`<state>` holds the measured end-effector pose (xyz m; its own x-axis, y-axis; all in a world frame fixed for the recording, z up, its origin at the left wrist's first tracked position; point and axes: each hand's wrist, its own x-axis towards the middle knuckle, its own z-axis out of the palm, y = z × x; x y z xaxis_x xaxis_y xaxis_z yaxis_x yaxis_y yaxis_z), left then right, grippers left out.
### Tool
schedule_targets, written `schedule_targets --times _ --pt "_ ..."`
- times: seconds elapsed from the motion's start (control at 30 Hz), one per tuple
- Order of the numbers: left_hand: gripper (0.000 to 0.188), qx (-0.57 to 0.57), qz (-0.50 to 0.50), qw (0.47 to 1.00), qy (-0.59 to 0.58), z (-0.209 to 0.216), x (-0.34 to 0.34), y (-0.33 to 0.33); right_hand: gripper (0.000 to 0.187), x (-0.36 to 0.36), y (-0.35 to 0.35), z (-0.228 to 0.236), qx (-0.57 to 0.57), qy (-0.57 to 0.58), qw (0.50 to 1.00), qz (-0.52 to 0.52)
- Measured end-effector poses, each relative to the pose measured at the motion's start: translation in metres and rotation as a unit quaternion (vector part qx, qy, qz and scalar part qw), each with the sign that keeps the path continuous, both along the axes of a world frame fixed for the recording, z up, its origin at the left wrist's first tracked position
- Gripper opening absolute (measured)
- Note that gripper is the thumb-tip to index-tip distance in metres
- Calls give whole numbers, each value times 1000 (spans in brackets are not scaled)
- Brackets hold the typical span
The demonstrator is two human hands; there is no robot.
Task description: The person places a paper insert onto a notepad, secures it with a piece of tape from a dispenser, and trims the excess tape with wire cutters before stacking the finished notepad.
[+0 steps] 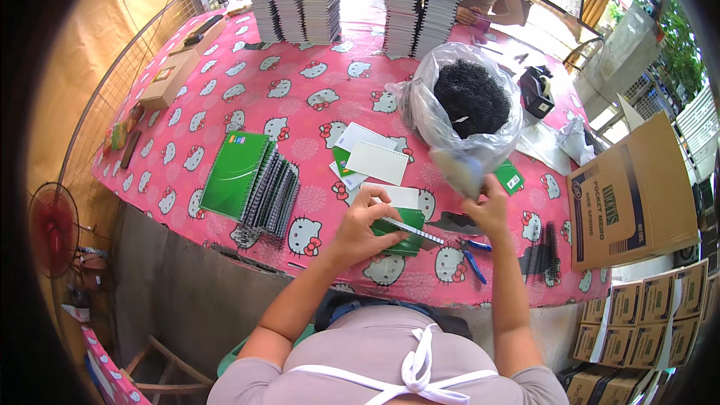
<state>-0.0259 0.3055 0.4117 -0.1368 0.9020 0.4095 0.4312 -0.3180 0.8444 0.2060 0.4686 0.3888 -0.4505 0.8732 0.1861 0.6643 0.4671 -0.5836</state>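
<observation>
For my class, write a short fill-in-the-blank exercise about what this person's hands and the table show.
1. The left hand holds a small ____ notebook.
2. The right hand reaches into a clear plastic ____ of black spiral coils.
3. The tablecloth is ____ with cartoon cats.

Missing words: green; bag; pink

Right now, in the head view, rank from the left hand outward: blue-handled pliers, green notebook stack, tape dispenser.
From the left hand:
1. Blue-handled pliers, just to its right.
2. Green notebook stack, to its left.
3. Tape dispenser, far right, beyond the bag.
</observation>
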Motion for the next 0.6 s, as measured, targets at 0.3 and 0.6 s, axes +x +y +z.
schedule_targets --times 0.3,0.6 --pt "29 11 7 1000 12 1 -1 9 40 -9 -17 41 -160 268 921 232" --pt "37 -58 -42 949 -307 -24 -9 -10 33 -30 -23 46 -164 128 955 210"
